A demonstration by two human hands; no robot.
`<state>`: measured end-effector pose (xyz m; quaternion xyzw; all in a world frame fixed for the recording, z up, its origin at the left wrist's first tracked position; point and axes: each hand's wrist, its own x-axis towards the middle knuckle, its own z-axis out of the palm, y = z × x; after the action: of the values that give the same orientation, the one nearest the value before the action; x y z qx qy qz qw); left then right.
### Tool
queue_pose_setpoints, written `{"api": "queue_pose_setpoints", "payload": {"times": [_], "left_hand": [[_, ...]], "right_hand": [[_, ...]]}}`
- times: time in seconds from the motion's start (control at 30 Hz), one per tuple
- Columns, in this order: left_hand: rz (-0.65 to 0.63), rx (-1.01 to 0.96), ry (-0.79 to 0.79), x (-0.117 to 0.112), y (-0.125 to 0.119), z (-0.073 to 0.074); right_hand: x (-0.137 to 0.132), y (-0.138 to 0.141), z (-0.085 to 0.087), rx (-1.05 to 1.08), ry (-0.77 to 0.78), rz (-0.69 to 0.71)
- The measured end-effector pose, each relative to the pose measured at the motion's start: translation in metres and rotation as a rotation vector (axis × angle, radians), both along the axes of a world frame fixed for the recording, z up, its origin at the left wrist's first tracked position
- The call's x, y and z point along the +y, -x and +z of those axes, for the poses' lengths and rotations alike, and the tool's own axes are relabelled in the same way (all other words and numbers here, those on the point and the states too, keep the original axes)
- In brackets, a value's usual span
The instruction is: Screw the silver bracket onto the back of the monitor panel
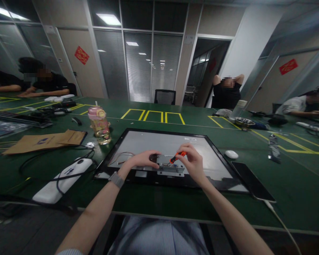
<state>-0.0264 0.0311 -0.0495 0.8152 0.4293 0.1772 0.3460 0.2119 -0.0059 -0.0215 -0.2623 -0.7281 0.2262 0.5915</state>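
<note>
A flat display panel (149, 140) with a black frame and a pale grey back lies on the table in front of me. On its near edge sits a metal bracket (172, 170) with small parts. My right hand (192, 161) pinches a short orange-and-black screwdriver (177, 157), its tip angled down and left at the bracket. Curled around the bracket's left end, my left hand (145, 160) grips a small dark block (154, 158) between thumb and fingers. Thin wires (122, 156) run over the panel left of that hand.
Left of the panel are a white power strip (66, 180) with black cables, a brown paper bag (48, 141) and a pink-topped bottle (99, 125). To the right lie a phone (252, 180) on a cable and a white mouse (231, 154). Other people sit across the table.
</note>
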Motion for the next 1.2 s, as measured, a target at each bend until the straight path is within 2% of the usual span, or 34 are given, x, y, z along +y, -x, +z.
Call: {"api": "queue_pose_setpoints", "payload": {"times": [0.23,0.47,0.67,0.73,0.8,1.0,1.2], "left_hand": [[-0.005,-0.019,0.014,0.0,0.0012,-0.0008],[0.006,-0.011,0.019,0.0009,0.0016,-0.0017],[-0.003,-0.022,0.021,0.0011,0.0013,-0.0019],[-0.003,-0.024,0.018,0.0013,0.0015,-0.0022],[0.001,-0.022,0.013,0.0012,0.0015,-0.002],[-0.003,-0.009,0.007,-0.0007,0.0005,0.0012],[0.004,-0.008,0.011,-0.0006,0.0013,0.0003]], "right_hand": [[0.0033,-0.0041,0.0019,0.044,0.226,0.175],[0.0062,-0.0051,0.0002,0.142,0.31,0.343],[0.0036,-0.0017,0.0008,0.264,0.49,0.475],[0.0018,-0.0005,0.0023,0.282,0.506,0.504],[0.0007,0.0001,0.0037,0.282,0.485,0.511],[0.0045,-0.0025,0.0008,0.202,0.366,0.412],[0.0049,-0.0019,-0.0012,0.224,0.443,0.449]]}}
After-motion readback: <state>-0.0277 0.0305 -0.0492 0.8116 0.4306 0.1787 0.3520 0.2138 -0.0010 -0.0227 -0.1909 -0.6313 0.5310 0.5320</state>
